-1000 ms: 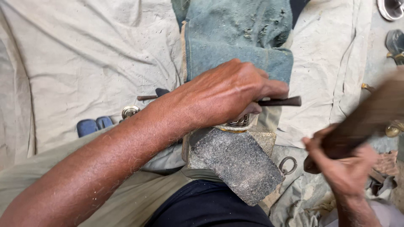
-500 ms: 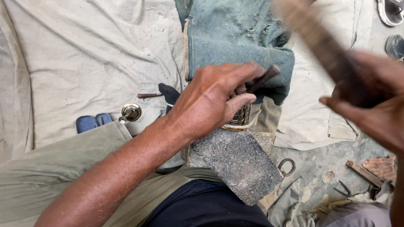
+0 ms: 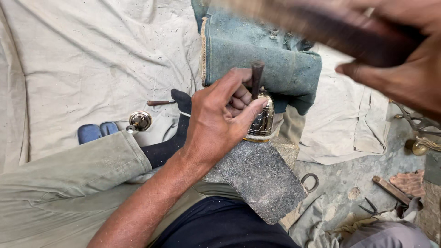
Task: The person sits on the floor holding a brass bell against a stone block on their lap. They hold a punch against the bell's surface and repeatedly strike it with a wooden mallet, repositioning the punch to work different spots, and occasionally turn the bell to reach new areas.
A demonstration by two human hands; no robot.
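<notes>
My left hand [image 3: 220,119] grips a dark metal punch [image 3: 256,79] held nearly upright, its tip on a patterned brass piece [image 3: 262,120]. The brass piece rests at the far end of a grey stone block [image 3: 262,181] that lies across my lap. My right hand [image 3: 404,69] is raised at the upper right, closed around the dark wooden handle of a striking tool [image 3: 321,27], which is blurred with motion above the punch. The tool's head is out of view.
A folded blue-green cloth [image 3: 257,50] lies behind the block on pale sheeting [image 3: 92,59]. A round brass fitting [image 3: 139,121] and a small rod [image 3: 161,103] lie left. Metal scraps, a ring [image 3: 311,181] and pliers [image 3: 373,207] lie on the ground at right.
My left hand turned the punch from lying flat to nearly upright on the brass piece. My right hand swung the tool from low right up to the upper right.
</notes>
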